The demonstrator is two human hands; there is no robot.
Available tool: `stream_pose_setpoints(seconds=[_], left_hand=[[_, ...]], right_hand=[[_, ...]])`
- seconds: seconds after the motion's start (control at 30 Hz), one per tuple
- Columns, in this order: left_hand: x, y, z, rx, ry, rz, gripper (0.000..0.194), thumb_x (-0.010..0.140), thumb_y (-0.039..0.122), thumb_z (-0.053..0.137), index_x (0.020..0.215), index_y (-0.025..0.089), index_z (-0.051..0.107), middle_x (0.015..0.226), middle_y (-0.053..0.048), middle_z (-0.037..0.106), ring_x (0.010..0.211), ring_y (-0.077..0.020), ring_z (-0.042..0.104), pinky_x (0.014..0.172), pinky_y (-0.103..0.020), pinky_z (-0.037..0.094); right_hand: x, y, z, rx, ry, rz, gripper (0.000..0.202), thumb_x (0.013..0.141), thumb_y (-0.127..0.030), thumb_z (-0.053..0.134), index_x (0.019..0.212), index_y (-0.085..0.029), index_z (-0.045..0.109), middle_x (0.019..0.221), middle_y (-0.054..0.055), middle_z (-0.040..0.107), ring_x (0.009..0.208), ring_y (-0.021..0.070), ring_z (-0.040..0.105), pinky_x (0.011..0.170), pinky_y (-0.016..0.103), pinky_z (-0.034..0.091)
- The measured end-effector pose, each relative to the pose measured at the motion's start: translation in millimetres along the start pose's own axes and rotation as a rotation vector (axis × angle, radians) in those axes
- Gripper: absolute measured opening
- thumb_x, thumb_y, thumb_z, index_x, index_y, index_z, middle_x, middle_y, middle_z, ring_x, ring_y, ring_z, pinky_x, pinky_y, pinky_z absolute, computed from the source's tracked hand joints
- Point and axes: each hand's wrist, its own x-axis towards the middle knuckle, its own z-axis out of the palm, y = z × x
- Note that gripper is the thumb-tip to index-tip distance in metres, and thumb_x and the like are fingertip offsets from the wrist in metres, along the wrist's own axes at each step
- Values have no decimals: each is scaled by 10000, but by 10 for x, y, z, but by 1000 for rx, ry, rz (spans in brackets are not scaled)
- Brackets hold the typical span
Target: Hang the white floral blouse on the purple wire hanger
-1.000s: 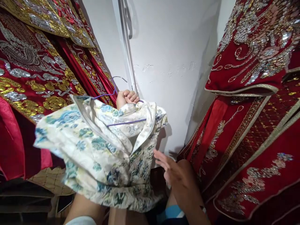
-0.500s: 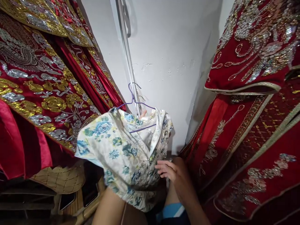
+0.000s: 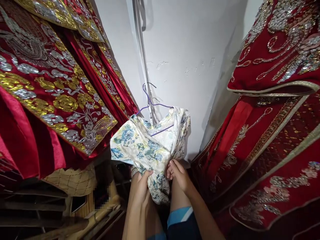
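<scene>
A white short-sleeved blouse point(image 3: 150, 146) with blue and green flowers is on a thin purple hanger point(image 3: 162, 104), its neck toward the wall. My left hand point(image 3: 142, 186) grips the lower left side of the blouse, thumb on top and fingers mostly hidden. My right hand point(image 3: 178, 175) has its fingers curled against the right side of the cloth, closed on its edge. Between my hands the fabric is drawn in and hangs in folds above my knees.
Red garments with gold and silver embroidery point(image 3: 65, 103) hang on the left. Beaded red garments point(image 3: 250, 140) hang on the right. Ahead is a white wall point(image 3: 185, 43) with a vertical strip point(image 3: 141, 43). A bamboo chair point(image 3: 100, 216) with a quilted beige cushion point(image 3: 72, 178) stands lower left.
My left hand has come from behind the collar down to the blouse's lower left side. My right hand's fingers have closed on the cloth. The blouse is now gathered narrower.
</scene>
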Motion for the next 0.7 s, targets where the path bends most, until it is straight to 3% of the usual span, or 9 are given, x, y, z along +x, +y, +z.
stream_pose_setpoints(seconds=[0.1, 0.23, 0.3, 0.4, 0.47, 0.5, 0.57, 0.63, 0.7], left_hand=[[-37, 61, 67, -32, 51, -19, 523, 585, 244, 757, 1096, 181, 671, 991, -92, 747, 1024, -329, 703, 897, -434, 555], [3, 92, -30, -5, 92, 9, 387, 591, 278, 741, 966, 219, 665, 940, -79, 723, 1048, -338, 682, 888, -431, 550], [57, 68, -112, 60, 215, 147, 338, 611, 316, 739, 924, 239, 638, 955, -68, 697, 1112, -329, 647, 932, -412, 530], [109, -36, -187, 140, 476, 487, 398, 677, 347, 727, 1033, 256, 575, 1151, -55, 623, 1265, -285, 542, 1056, -376, 447], [96, -150, -175, 209, 541, 682, 427, 744, 331, 698, 1131, 266, 531, 1282, -58, 550, 1313, -252, 489, 1113, -365, 385], [76, -216, -148, 258, 506, 741, 433, 770, 315, 685, 1166, 268, 517, 1304, -65, 535, 1304, -242, 491, 1121, -363, 371], [22, -355, -68, 358, 322, 759, 487, 786, 280, 686, 1236, 265, 502, 1281, -86, 552, 1241, -238, 533, 1103, -361, 385], [-32, -477, 21, 419, 117, 671, 552, 768, 253, 707, 1283, 259, 508, 1236, -99, 591, 1163, -247, 580, 1043, -353, 434], [-71, -556, 88, 465, -5, 572, 479, 766, 244, 710, 1226, 253, 577, 1159, -92, 636, 1092, -255, 611, 966, -337, 472]], right_hand=[[37, -44, 69, -3, -37, -54, 440, 877, -633, 559, 717, -223, 532, 588, -19, 501, 559, 151, 496, 565, 281, 402], [-18, 15, 62, 15, 15, -66, 396, 875, -497, 562, 602, -230, 457, 545, -16, 458, 533, 155, 469, 548, 289, 374], [-74, 27, 26, -59, 36, -63, 379, 865, -437, 556, 562, -228, 465, 516, -5, 463, 519, 156, 449, 537, 291, 351], [-144, 8, 1, -126, 18, -45, 356, 868, -410, 542, 569, -216, 532, 481, 2, 483, 492, 151, 426, 528, 291, 335], [-171, -8, 26, -124, -15, -42, 360, 880, -420, 542, 589, -209, 559, 476, 2, 496, 484, 147, 426, 529, 290, 344], [-180, -16, 48, -120, -39, -40, 363, 887, -427, 545, 601, -206, 570, 477, 2, 504, 482, 145, 426, 526, 288, 343], [-191, -39, 95, -110, -84, -25, 361, 891, -434, 555, 617, -201, 586, 475, -1, 516, 470, 139, 418, 512, 283, 327], [-203, -81, 122, -108, -130, -1, 333, 886, -418, 570, 637, -198, 604, 469, -9, 524, 455, 135, 425, 502, 276, 316], [-219, -144, 115, -135, -178, 6, 290, 881, -372, 574, 655, -197, 623, 476, -12, 545, 455, 136, 455, 501, 267, 317]])
